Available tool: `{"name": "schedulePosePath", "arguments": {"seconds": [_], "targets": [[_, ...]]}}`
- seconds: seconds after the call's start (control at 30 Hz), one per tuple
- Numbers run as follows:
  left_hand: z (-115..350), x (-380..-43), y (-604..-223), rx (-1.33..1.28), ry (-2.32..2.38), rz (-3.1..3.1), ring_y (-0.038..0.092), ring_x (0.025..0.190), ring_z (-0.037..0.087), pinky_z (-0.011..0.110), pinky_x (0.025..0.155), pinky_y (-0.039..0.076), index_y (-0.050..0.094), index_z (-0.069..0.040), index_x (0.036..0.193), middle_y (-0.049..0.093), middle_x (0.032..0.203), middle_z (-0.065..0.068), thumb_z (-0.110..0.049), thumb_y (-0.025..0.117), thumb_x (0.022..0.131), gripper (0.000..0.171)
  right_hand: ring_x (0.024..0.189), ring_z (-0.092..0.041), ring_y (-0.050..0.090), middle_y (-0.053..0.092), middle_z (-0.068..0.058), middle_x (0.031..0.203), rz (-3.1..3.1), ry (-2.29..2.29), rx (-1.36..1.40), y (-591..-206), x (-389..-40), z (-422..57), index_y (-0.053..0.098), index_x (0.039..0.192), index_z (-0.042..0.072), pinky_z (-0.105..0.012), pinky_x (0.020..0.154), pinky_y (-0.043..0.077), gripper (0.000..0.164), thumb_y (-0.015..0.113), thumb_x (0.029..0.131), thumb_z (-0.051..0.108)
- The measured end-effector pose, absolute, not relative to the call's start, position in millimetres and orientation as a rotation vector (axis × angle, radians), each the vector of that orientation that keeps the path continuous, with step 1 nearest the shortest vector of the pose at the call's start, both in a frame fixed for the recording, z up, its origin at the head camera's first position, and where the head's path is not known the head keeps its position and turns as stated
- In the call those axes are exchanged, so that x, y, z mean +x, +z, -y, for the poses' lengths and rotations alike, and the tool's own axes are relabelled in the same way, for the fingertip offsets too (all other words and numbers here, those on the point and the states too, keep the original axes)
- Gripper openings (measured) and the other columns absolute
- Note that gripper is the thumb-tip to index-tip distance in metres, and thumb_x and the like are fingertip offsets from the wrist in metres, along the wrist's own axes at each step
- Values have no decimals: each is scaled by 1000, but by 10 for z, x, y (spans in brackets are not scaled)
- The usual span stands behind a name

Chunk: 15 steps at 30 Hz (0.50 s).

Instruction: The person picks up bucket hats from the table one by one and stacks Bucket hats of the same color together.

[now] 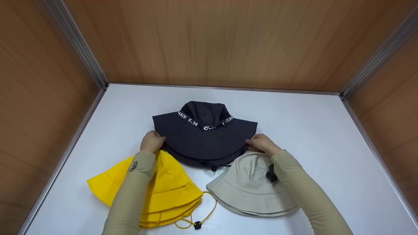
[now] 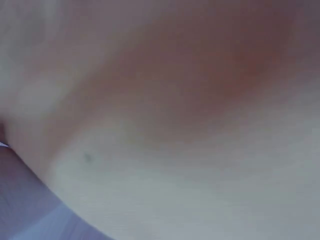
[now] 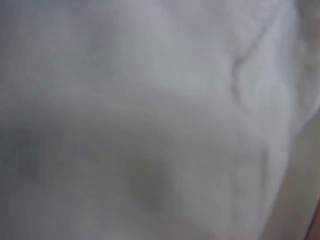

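A black bucket hat with a white-lettered band lies at the middle of the white table, crown toward the back wall. My left hand pinches its brim at the left side, and my right hand pinches the brim at the right. Under my left forearm is a stack of yellow bucket hats, with a yellow cord and black toggle beside it. Beneath my right wrist lie beige bucket hats, one over another. Both wrist views are blurred and too close to show the fingers.
The white table is bounded by a wooden back panel and wooden side panels with metal edge strips. A black cord toggle lies near the front, and another black clip rests on the beige hats.
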<state>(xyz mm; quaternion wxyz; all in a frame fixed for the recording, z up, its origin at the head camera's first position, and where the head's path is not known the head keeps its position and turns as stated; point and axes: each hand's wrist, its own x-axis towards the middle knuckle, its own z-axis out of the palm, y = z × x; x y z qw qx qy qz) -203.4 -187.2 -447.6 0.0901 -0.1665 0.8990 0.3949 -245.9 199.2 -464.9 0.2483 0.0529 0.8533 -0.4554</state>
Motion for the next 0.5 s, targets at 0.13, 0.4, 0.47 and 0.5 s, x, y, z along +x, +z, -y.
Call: {"name": "schedulePosePath", "arguments": {"seconds": [0.13,0.4,0.47,0.5], "targets": [[1759,-2074,-4389,-478,1211,-2686,51,91,29,38,82,43,48,5,106,54,100,18,-18,47,92,27,63,-7,60,62,2,70,-2219,-1293,145,-4552,-2481,-2061,57,79,8,-20,62,48,17,54,95,15],[1411,-2084,-4159,-281,1341,-2701,53,103,31,41,92,43,50,4,119,56,116,22,-21,50,94,35,76,-13,63,65,-2,83,-2317,-1260,-38,-4309,-2422,-2101,57,97,0,-31,75,52,20,50,97,19],[1302,-2047,-4114,-211,1376,-2713,54,102,30,41,91,43,53,3,115,58,113,20,-20,52,94,31,81,-20,64,66,-7,86,-2374,-1232,-108,-4245,-2372,-2078,58,101,-3,-36,79,52,24,50,97,19],[1245,-2025,-4097,-176,1392,-2717,55,102,29,40,91,44,54,2,113,59,112,19,-20,53,94,29,83,-23,64,67,-10,88,-2400,-1217,-149,-4215,-2347,-2067,58,103,-5,-38,80,52,25,50,97,19]]}}
